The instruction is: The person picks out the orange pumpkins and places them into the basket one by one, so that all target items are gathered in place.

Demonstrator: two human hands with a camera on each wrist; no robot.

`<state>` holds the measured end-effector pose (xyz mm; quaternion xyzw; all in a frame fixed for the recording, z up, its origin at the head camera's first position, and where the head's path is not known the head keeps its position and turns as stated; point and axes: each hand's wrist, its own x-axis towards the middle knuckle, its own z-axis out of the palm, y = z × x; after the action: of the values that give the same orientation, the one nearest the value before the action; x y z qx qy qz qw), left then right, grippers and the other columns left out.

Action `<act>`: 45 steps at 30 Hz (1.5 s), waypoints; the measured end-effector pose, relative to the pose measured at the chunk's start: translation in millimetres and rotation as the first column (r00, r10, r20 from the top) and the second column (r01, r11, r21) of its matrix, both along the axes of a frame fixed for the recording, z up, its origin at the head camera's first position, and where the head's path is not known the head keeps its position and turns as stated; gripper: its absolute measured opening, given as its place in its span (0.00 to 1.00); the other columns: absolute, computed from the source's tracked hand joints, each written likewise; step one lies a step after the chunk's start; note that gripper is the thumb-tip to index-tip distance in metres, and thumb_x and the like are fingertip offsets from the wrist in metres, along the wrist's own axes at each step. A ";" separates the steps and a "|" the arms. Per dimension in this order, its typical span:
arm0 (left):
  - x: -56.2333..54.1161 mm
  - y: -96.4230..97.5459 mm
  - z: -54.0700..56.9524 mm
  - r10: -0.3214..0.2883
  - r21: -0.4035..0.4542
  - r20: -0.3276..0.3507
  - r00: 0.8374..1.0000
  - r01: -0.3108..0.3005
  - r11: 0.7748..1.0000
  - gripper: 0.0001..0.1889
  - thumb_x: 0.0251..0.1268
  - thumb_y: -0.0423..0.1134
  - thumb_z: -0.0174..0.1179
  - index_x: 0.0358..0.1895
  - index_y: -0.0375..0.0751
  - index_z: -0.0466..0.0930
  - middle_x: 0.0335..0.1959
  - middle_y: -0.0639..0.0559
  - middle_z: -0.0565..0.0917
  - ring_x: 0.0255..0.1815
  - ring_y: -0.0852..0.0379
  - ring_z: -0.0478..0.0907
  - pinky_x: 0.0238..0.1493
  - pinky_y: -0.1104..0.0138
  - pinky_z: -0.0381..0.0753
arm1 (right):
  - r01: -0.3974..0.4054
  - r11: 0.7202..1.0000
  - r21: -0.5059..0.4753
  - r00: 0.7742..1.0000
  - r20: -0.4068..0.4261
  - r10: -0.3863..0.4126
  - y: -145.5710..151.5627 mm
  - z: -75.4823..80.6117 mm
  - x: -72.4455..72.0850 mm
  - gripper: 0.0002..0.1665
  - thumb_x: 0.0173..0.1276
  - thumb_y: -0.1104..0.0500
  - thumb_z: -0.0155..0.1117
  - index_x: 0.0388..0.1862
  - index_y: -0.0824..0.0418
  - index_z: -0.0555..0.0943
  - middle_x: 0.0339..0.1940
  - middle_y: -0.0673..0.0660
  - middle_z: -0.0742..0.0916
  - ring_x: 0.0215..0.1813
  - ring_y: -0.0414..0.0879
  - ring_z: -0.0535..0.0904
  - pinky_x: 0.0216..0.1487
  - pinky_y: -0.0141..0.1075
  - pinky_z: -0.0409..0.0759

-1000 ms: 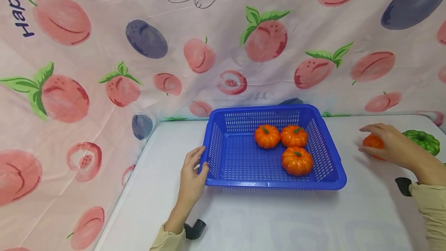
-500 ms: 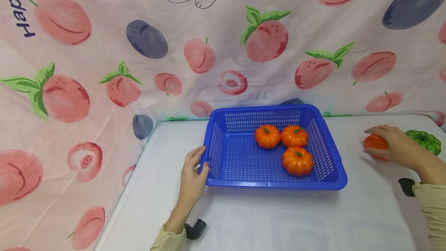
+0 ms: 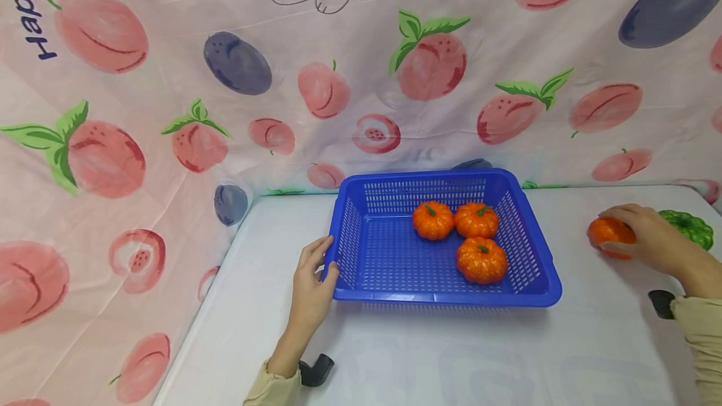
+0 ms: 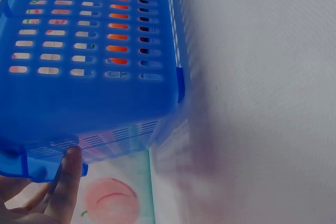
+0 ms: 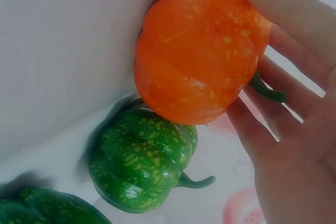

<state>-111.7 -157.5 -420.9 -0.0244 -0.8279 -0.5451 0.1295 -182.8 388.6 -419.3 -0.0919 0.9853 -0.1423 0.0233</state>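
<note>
My left hand [image 3: 311, 284] holds the left rim of the blue plastic basket [image 3: 429, 298], fingers outside and thumb near the front corner. In the left wrist view a finger [image 4: 68, 182] lies against the basket wall. Three toy orange pumpkins [image 3: 482, 260] sit in the basket's right half. On the far right, my right hand [image 3: 645, 237] grips another orange pumpkin [image 3: 605, 234] from its stem side. The right wrist view shows thumb and fingers around the pumpkin [image 5: 199, 51], its green stem between them. A speckled green pumpkin [image 5: 142, 156] sits close beside it.
Part of a second green pumpkin [image 5: 47, 208] appears at the right wrist view's lower left corner. The white table [image 3: 440, 356] meets a peach-printed cloth [image 3: 338, 17] at its back and left sides. A dark strap piece [image 3: 317, 371] shows at the left wrist.
My right hand has shifted slightly right over the orange pumpkin, so more of the pumpkin's left side shows. The left hand and the basket have stayed in place.
</note>
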 end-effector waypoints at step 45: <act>-0.4 -0.8 -0.1 0.007 -0.009 0.011 1.000 -0.007 1.000 0.24 0.70 0.28 0.53 0.69 0.36 0.71 0.70 0.47 0.68 0.60 0.49 0.75 0.56 0.59 0.83 | 0.011 1.000 0.025 0.999 -0.046 -0.010 -17.3 5.4 2.6 0.35 0.57 0.64 0.74 0.59 0.78 0.73 0.59 0.80 0.69 0.59 0.76 0.61 0.58 0.74 0.64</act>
<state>-112.2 -158.4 -421.1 -0.0190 -0.8313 -0.5409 0.1266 -180.2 371.4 -413.9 -0.0895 0.9878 -0.1276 0.0008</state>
